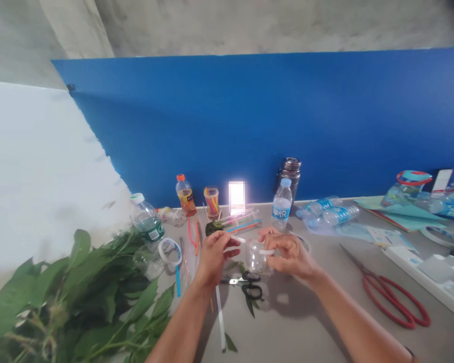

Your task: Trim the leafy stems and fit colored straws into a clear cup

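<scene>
Two hands of yours are raised above the table, with a cut piece of clear plastic bottle [255, 257] between them. Your left hand [214, 259] has its fingers closed in a pinch on a short white strip [237, 239], whose free end points right toward the bottle piece. Your right hand [291, 254] is curled inward, its fingers closed around a second bit of white strip [267, 251] that meets the bottle piece's right side. You can't tell from this view whether those two bits are one strip passing across the plastic.

The bottle piece is nearer your right hand, just beside its fingertips, and well within reach of your left. The strip's long axis runs almost level from left to right, tipping slightly downward toward your right hand. The bottle piece appears to be held just above the table, though you can't tell whether its base touches.

Below your hands, black-handled scissors [245, 287] lie on the table [306, 307], and a long white paper strip [220, 317] runs toward your near side. A leafy green branch [71, 297] lies off to your left, and red-handled scissors [389, 302] lie well off to your right.
</scene>
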The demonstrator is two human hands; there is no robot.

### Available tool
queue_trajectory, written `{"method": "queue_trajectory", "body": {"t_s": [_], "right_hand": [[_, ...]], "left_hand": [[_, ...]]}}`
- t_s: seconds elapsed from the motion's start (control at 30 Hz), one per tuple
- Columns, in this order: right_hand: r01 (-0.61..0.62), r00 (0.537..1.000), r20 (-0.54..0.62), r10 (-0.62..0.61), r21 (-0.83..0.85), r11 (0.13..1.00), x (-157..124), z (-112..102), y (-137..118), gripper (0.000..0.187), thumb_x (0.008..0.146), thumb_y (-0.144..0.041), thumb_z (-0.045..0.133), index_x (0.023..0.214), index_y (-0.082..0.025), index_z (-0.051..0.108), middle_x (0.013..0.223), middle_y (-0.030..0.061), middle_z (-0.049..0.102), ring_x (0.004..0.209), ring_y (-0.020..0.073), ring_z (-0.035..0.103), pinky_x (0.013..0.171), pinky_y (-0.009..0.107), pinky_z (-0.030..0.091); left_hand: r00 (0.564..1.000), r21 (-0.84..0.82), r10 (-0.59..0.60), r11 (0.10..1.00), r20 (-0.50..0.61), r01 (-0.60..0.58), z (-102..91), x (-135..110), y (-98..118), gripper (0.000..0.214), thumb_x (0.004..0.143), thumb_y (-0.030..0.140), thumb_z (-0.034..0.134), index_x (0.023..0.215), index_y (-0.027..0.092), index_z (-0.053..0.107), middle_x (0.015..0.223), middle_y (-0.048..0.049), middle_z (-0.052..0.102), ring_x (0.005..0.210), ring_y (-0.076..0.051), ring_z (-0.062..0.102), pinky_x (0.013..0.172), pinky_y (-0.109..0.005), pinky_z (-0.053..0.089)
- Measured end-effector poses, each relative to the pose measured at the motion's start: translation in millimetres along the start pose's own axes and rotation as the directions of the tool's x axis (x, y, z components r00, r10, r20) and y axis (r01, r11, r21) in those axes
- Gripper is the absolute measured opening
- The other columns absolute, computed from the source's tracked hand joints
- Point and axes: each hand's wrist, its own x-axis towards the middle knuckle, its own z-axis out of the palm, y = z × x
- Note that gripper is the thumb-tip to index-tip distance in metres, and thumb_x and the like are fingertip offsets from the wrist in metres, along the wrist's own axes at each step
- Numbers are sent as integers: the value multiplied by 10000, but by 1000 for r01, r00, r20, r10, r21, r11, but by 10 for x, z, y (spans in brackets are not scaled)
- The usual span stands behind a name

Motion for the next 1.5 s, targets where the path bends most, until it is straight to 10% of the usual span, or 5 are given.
{"method": "queue_trajectory", "body": {"t_s": [0.57, 0.93, 1.13, 1.5], "right_hand": [[-69, 995, -58, 80, 169, 983, -18, -40, -6, 453, 716, -651, 835, 603, -267, 624, 620, 25, 554, 954, 300, 616, 950, 534, 506], [-71, 996, -59, 64, -119, 990, -12, -7, -53, 373, 846, -469, 779, 627, -215, 615, 841, 66, 589, 903, 254, 570, 872, 457, 537], [-64, 994, -98, 50, -150, 987, -10, 25, -7, 343, 858, -462, 773, 664, -219, 628, 790, 40, 560, 855, 224, 544, 875, 435, 533], [-55, 986, -163, 23, -199, 978, 0, 107, 4, 228, 826, -311, 779, 679, -219, 631, 789, 18, 571, 840, 213, 575, 800, 375, 503]], "left_hand": [[990, -112, -139, 984, -29, 135, -11, 51, -64, 288, 542, 316, 821, 638, 162, 597, 617, 6, 622, 597, -134, 607, 587, -289, 533], [964, 138, 253, 961, -77, -241, 23, -147, 162, 188, 718, 347, 758, 700, 181, 672, 702, -5, 679, 739, -166, 671, 773, -293, 548], [895, 358, 447, 833, 12, -421, 97, -292, 74, 121, 792, 321, 702, 762, 204, 707, 728, -4, 679, 710, -165, 625, 671, -252, 487], [636, 507, 715, 449, 289, -736, 162, -411, 7, 129, 915, 209, 595, 806, 224, 662, 830, -27, 722, 823, -188, 682, 811, -298, 515]]}}
